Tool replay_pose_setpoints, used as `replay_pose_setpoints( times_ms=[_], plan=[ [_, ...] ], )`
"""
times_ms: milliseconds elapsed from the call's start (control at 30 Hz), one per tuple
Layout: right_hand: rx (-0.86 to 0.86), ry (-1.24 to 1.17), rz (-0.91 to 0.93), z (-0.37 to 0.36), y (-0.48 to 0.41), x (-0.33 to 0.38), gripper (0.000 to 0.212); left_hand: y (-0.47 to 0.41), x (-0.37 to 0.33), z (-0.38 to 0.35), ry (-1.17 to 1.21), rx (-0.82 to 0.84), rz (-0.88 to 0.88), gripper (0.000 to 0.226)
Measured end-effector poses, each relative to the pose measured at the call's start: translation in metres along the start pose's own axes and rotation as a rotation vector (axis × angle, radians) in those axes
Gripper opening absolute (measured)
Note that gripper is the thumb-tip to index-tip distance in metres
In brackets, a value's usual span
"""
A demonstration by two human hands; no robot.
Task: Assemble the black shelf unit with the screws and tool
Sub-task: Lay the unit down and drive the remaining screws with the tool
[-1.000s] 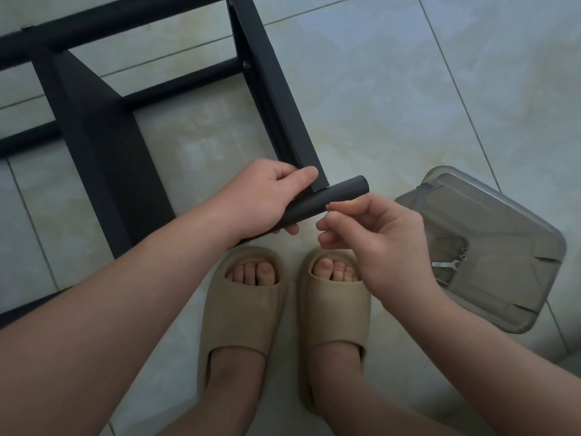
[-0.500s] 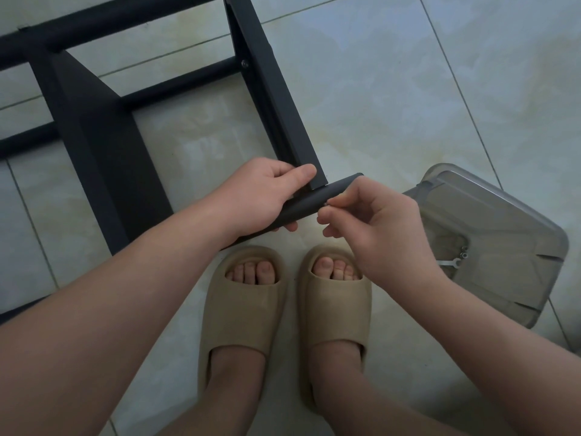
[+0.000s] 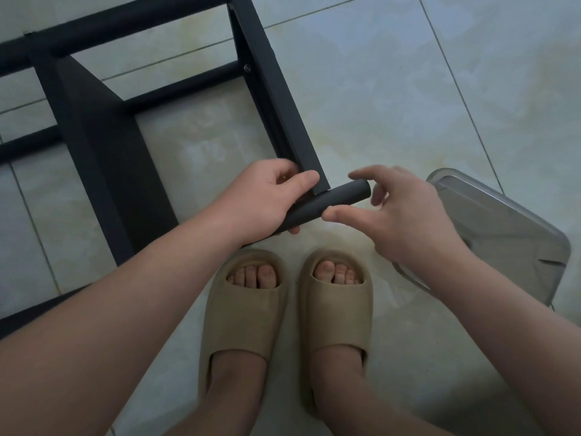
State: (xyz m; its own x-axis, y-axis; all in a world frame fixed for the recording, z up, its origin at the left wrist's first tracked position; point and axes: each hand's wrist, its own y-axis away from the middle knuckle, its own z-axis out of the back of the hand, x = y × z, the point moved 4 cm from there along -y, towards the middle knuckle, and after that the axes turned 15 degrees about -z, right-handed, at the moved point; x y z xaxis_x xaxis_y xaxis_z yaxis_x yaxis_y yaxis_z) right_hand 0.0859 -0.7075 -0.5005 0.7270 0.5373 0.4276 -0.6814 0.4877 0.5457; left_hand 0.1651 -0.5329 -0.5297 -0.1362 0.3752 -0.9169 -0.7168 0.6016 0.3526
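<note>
The black shelf frame [image 3: 94,130] lies on the tiled floor at the upper left. One angled post [image 3: 276,99] of it runs down to the middle, with a screw [image 3: 247,68] showing near its top. My left hand [image 3: 261,199] grips a black round tube [image 3: 333,201] against the lower end of that post, thumb on the post. My right hand [image 3: 399,221] is at the tube's free right end with fingers spread. Its thumb touches the tube's underside and its index finger hovers above the end. No screw or tool shows in either hand.
A clear plastic container [image 3: 503,234] sits on the floor at the right, partly behind my right wrist. My feet in tan slippers [image 3: 248,313] stand just below the hands. Pale floor tiles [image 3: 377,89] lie to the upper right.
My right hand has let go its pinch at the tube's middle, opened its fingers and shifted right to the tube's end. The left hand keeps its hold.
</note>
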Motion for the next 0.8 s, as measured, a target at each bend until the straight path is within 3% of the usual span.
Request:
replay_pose_setpoints(
  times_ms=[167,367,633,800],
  plan=[
    [0.148,-0.242,0.046,-0.002,-0.003,-0.002,0.042,0.001,0.000,0.003,0.033,-0.019,0.003,0.033],
    [-0.011,-0.184,0.107,-0.007,0.002,-0.004,0.051,0.001,-0.002,0.005,0.063,0.010,0.019,0.033],
    [-0.017,-0.174,0.142,-0.015,0.006,0.001,0.056,0.008,-0.004,0.012,0.009,-0.011,0.045,0.033],
    [-0.032,-0.130,0.159,-0.014,0.009,0.000,0.060,0.011,-0.005,0.008,-0.087,-0.114,0.023,0.031]
  ],
)
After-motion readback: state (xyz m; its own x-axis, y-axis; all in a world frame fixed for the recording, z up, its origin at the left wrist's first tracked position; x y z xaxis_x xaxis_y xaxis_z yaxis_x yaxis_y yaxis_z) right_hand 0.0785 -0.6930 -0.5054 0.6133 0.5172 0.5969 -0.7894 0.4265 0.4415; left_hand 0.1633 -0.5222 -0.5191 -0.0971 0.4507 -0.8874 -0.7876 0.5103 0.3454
